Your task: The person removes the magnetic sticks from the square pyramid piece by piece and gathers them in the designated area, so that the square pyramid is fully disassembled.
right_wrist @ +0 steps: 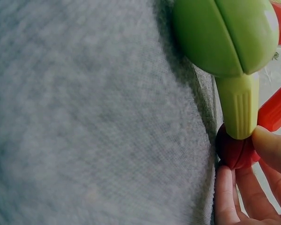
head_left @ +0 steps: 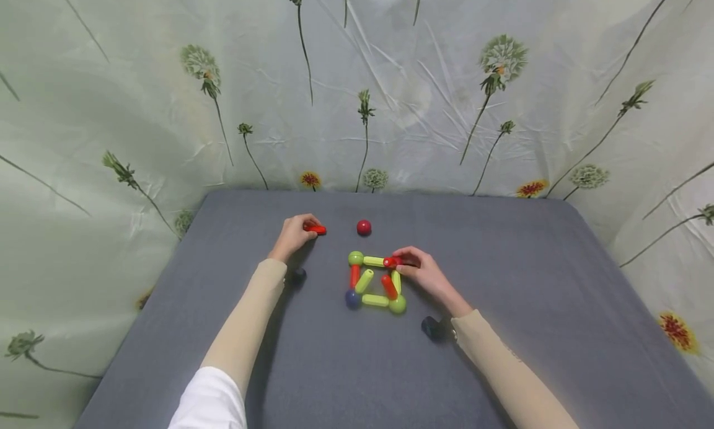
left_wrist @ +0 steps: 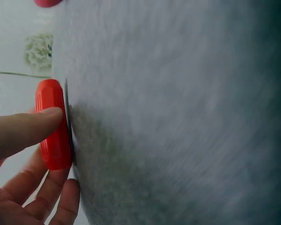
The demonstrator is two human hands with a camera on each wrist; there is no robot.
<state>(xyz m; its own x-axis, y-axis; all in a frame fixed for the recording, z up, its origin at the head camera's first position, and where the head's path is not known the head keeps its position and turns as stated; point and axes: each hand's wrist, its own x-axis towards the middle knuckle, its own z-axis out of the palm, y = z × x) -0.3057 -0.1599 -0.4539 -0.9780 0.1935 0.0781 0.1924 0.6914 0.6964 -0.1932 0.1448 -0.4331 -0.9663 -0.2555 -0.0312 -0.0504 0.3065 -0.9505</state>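
Note:
At the table's far left, my left hand [head_left: 294,235] pinches a red rod [head_left: 316,229] between thumb and fingers. The left wrist view shows that rod [left_wrist: 55,124] lying along the table surface under the thumb. My right hand [head_left: 428,274] grips a dark red ball [right_wrist: 234,146] at the far right corner of a square frame; a yellow-green rod [right_wrist: 239,105] joins it to a green ball [right_wrist: 227,35]. The frame's other corners are a green ball [head_left: 356,258], a blue ball [head_left: 353,299] and another green ball [head_left: 397,304]. A yellow-green rod [head_left: 364,281] and a red rod [head_left: 389,286] slant up from the near corners.
A loose red ball [head_left: 364,227] sits behind the frame. Dark wrist-camera parts hang by both wrists. The grey table [head_left: 334,367] ends at a flowered curtain [head_left: 424,106] at the back and sides.

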